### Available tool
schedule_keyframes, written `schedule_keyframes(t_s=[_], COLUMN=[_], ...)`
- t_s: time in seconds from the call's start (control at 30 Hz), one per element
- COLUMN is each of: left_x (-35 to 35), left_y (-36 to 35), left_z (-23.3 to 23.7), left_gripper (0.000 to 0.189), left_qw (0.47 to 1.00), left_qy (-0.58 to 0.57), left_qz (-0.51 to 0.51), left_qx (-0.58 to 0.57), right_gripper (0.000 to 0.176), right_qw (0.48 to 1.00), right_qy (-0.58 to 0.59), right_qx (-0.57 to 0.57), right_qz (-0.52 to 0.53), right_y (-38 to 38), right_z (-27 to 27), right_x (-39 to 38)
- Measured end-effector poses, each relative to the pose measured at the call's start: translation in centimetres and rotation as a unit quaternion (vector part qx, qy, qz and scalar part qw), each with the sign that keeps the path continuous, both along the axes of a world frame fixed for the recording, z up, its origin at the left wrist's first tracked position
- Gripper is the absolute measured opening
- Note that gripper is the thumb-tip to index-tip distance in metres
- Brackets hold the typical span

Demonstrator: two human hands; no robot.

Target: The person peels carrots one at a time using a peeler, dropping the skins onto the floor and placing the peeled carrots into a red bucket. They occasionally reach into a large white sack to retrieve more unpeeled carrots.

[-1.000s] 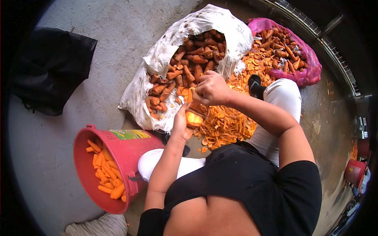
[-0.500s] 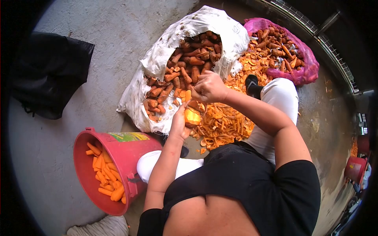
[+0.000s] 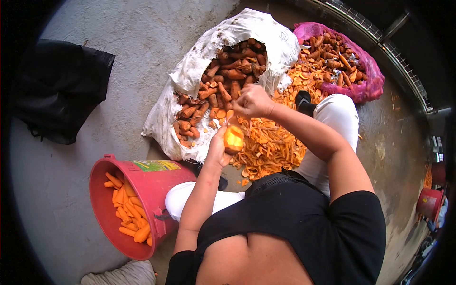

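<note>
At frame centre the left hand point(image 3: 217, 152) grasps a carrot point(image 3: 233, 138), its long axis pointing up-frame toward the clenched right hand point(image 3: 254, 101).

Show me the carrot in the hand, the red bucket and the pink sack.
carrot point(image 3: 233, 139), head view, peeled end.
red bucket point(image 3: 164, 185), head view, outer wall.
pink sack point(image 3: 369, 89), head view, near edge.
</note>
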State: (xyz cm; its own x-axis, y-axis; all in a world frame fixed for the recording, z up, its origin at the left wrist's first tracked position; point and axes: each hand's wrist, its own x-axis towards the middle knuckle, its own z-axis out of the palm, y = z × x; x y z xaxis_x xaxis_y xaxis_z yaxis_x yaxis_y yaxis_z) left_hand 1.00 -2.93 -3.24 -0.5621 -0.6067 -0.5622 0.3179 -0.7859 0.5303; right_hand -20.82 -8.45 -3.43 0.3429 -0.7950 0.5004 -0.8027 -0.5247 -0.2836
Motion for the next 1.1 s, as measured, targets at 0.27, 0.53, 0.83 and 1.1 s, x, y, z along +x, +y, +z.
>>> schedule_keyframes(t_s=[0.27, 0.53, 0.83, 1.1], left_x=[2.1, 1.0, -0.5, -0.8], left_y=[1.0, 0.1, -0.1, 0.0], left_z=[0.5, 1.7, 0.5, 0.3], left_gripper=[0.041, 0.039, 0.029, 0.034], left_qw=[0.994, 0.993, 0.990, 0.987], left_qy=[0.088, 0.092, 0.041, 0.059], left_qz=[-0.028, 0.014, 0.054, 0.077], left_qx=[0.062, 0.069, 0.120, 0.130], right_gripper=[0.042, 0.032, 0.031, 0.033], right_qw=[0.950, 0.994, 0.991, 0.991], right_qy=[0.071, -0.062, -0.098, -0.088], right_qx=[0.119, 0.091, 0.001, -0.012], right_qz=[-0.279, -0.005, 0.092, 0.104], right_y=[-2.8, 3.4, 4.1, 3.7], right_z=[4.0, 6.4, 5.4, 5.2], right_x=[-8.7, -2.1, 2.9, 3.1])
